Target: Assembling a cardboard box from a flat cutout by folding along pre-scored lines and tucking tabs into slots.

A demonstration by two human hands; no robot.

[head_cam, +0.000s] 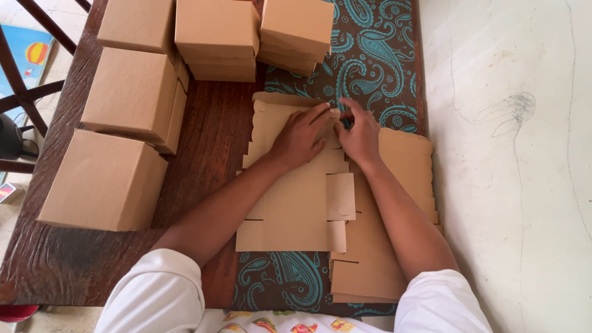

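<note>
A flat, die-cut brown cardboard box blank [296, 209] lies on top of a stack of similar blanks [401, 166] on the table. My left hand [302, 135] presses flat on the far part of the top blank. Beside it, my right hand [359, 137] pinches a small flap at the blank's far edge, its fingers touching those of the left hand.
Several assembled brown cardboard boxes stand on the dark wooden table [209, 142]: a near one [105, 182], a second [132, 92], and stacked ones at the back [219, 37]. A teal paisley cloth [376, 55] lies under the blanks. A pale wall [512, 154] runs along the right.
</note>
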